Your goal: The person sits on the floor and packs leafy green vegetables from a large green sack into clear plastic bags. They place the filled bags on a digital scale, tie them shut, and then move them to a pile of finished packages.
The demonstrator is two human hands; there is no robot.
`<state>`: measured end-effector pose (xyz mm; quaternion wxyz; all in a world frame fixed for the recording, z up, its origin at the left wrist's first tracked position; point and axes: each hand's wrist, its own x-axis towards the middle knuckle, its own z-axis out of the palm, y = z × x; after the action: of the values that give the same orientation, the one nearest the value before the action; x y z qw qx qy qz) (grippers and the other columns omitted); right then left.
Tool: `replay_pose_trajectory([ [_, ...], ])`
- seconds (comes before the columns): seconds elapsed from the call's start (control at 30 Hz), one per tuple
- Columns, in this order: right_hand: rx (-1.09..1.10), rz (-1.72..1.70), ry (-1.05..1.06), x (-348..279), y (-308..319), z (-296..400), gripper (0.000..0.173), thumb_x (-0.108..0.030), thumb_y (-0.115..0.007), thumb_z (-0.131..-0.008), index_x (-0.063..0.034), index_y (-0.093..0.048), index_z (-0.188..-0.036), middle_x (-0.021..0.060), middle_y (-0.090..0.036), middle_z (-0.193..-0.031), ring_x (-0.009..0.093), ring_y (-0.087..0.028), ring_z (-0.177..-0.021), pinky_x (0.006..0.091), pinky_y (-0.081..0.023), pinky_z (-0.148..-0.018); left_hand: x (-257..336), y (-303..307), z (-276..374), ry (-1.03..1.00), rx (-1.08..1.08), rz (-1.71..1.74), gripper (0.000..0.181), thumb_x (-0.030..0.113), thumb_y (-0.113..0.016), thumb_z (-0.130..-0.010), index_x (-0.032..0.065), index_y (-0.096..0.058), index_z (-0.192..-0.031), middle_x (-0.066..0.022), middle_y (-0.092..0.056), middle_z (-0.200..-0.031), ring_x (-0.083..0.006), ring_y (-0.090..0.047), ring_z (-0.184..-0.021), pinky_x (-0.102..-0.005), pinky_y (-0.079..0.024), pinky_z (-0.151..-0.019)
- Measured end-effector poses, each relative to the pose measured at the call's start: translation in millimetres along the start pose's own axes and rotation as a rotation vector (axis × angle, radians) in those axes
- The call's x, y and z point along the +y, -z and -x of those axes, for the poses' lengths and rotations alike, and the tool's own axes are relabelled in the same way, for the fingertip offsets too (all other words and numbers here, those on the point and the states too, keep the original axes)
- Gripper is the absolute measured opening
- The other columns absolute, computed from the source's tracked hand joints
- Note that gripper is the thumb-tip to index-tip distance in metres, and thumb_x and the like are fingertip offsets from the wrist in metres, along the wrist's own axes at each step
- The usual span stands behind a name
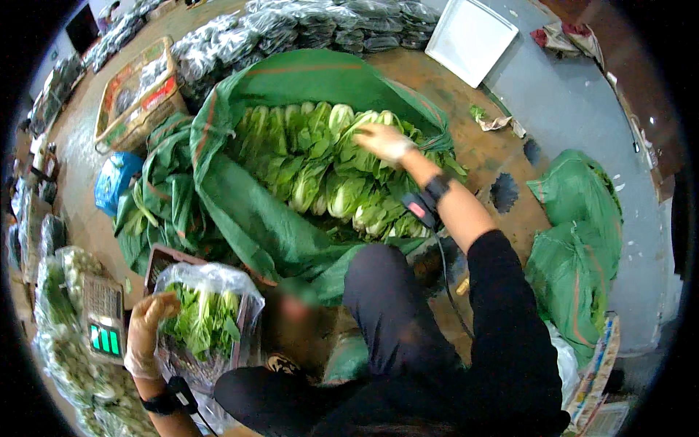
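A big green woven sack (267, 224) lies wide open before me, filled with rows of leafy greens (295, 164) with pale stalks. My right hand (382, 141), in a thin glove, rests on or just over the upper rows; whether its fingers grip a stalk cannot be told. At the lower left, my gloved left hand (153, 319) is beside a clear plastic bag (248, 289) with leafy greens (202, 317) inside. Its fingers are bent near the bag's left side, and their hold is unclear. Left of that hand is a digital scale (104, 317) with a lit display.
Bagged produce (262, 33) is stacked behind the sack. A plastic crate (139, 101) and a blue bag (116, 183) are at the left. A white tray (471, 41) lies at the upper right, and filled green sacks (568, 262) lie at the right.
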<state>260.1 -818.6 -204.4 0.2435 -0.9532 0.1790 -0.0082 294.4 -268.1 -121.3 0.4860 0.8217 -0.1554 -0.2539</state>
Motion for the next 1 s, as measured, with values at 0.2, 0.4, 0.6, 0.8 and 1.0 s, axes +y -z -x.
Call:
replay_pose_trajectory([
  [0.2, 0.252, -0.552, -0.495, 164.7, -1.5, 26.1, 0.030, -0.027, -0.049, -0.085, -0.0031, -0.062, -0.098, 0.0111, -0.063, -0.087, 0.021, -0.057, -0.077, 0.0323, -0.046, -0.069, 95.1, -114.0, -153.7, 0.109, -0.293, -0.149, 0.033, 0.024, -0.053, -0.086, -0.0049, -0.061, -0.099, -0.0076, -0.064, -0.086, -0.0148, -0.059, -0.080, -0.0281, -0.046, -0.075],
  [0.4, 0.307, -0.458, -0.261, 208.2, 0.0, -53.2, 0.036, -0.021, -0.053, -0.085, -0.0050, -0.054, -0.118, 0.0141, -0.061, -0.107, 0.022, -0.058, -0.091, 0.0305, -0.045, -0.079, 103.8, -259.9, -320.2, -0.286, -0.336, -0.524, 0.030, 0.025, -0.055, -0.080, 0.0027, -0.063, -0.098, -0.0147, -0.065, -0.087, -0.0221, -0.062, -0.078, -0.0315, -0.047, -0.072],
  [0.6, 0.214, 0.406, -0.401, 203.6, 51.9, -74.7, 0.047, -0.033, -0.049, -0.082, 0.0007, -0.053, -0.114, 0.0219, -0.051, -0.118, 0.034, -0.050, -0.108, 0.0389, -0.038, -0.093, 91.0, -368.6, -448.3, -0.166, 0.147, -0.458, 0.040, 0.034, -0.062, -0.071, 0.0021, -0.064, -0.095, -0.0204, -0.062, -0.096, -0.0350, -0.058, -0.091, -0.0381, -0.046, -0.080],
  [0.8, 0.081, -0.103, 0.049, 175.7, 41.2, -112.9, 0.041, -0.036, -0.046, -0.082, -0.0046, -0.060, -0.106, 0.0201, -0.057, -0.108, 0.036, -0.054, -0.099, 0.0401, -0.042, -0.088, 90.4, -394.5, -479.7, -0.333, 0.260, -0.752, 0.045, 0.035, -0.065, -0.070, -0.0018, -0.057, -0.096, -0.0231, -0.061, -0.088, -0.0362, -0.059, -0.089, -0.0422, -0.047, -0.076],
  [1.0, 0.035, -0.182, 0.052, 181.3, 21.1, -143.8, 0.045, -0.040, -0.046, -0.082, -0.0049, -0.058, -0.109, 0.0178, -0.056, -0.111, 0.035, -0.052, -0.103, 0.0381, -0.040, -0.091, 103.1, -377.7, -503.8, -0.331, 0.004, -1.059, 0.024, 0.019, -0.049, -0.081, 0.0018, -0.060, -0.093, -0.0230, -0.061, -0.092, -0.0373, -0.059, -0.088, -0.0448, -0.048, -0.077],
])
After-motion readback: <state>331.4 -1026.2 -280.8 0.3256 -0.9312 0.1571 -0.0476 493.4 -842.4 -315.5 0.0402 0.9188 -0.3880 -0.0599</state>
